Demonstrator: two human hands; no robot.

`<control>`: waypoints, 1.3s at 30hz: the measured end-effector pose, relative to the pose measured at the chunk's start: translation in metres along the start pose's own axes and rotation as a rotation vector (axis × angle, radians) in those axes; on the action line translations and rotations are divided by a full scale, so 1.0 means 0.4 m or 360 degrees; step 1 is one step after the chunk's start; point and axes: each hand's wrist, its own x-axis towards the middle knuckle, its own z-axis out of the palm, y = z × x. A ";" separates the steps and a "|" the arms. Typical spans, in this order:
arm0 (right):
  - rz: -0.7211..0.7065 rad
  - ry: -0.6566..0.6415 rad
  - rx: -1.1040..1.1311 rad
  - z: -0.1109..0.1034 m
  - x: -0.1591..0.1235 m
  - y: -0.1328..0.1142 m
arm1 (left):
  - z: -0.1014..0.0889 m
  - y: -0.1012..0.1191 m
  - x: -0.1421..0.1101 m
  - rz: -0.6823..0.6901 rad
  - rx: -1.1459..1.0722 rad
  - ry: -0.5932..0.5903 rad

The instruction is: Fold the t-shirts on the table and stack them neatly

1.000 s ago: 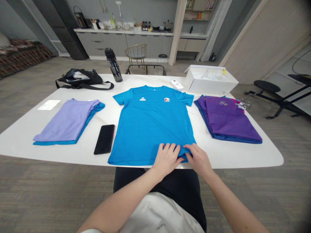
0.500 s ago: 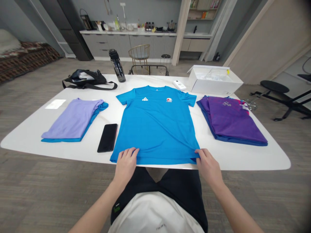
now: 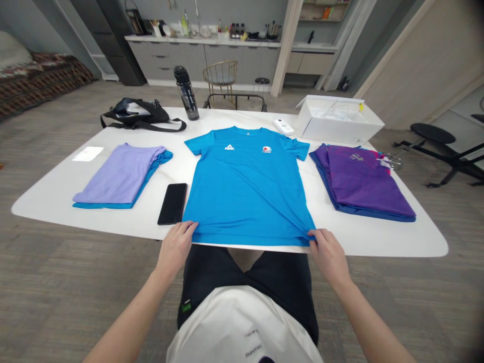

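A blue T-shirt (image 3: 247,186) lies spread face up on the white table (image 3: 378,237), its collar away from me and its hem along the near edge. My left hand (image 3: 177,247) pinches the hem's left corner, close to a black phone (image 3: 173,203). At the opposite corner my right hand (image 3: 329,256) grips the hem between thumb and fingers. Creases run across the cloth toward the right corner. To the left sits a folded lilac shirt (image 3: 119,174) on top of a blue one. A folded purple shirt (image 3: 368,181) rests over dark blue cloth on the right.
Along the far side stand a black waist bag (image 3: 139,115), a dark water bottle (image 3: 186,96), a small white device (image 3: 283,127) and an open white box (image 3: 336,121). A white paper (image 3: 87,154) lies at the left. Beyond the table are a chair (image 3: 220,75) and a kitchen counter.
My left hand has moved left along the hem, from beside the right hand to the left corner. My right hand has shifted slightly outward at the right corner. The hem is now stretched between them.
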 end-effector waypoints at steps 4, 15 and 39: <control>-0.0064 0.0000 0.0175 -0.003 -0.014 0.020 | -0.006 -0.008 -0.016 0.0020 -0.0029 0.0027; 0.0161 0.0088 -0.0179 -0.006 -0.037 0.021 | -0.009 -0.025 -0.058 -0.0034 -0.0021 0.0129; -0.0111 0.0087 0.0169 -0.045 -0.061 0.091 | -0.047 -0.041 -0.096 0.0024 -0.0019 0.0224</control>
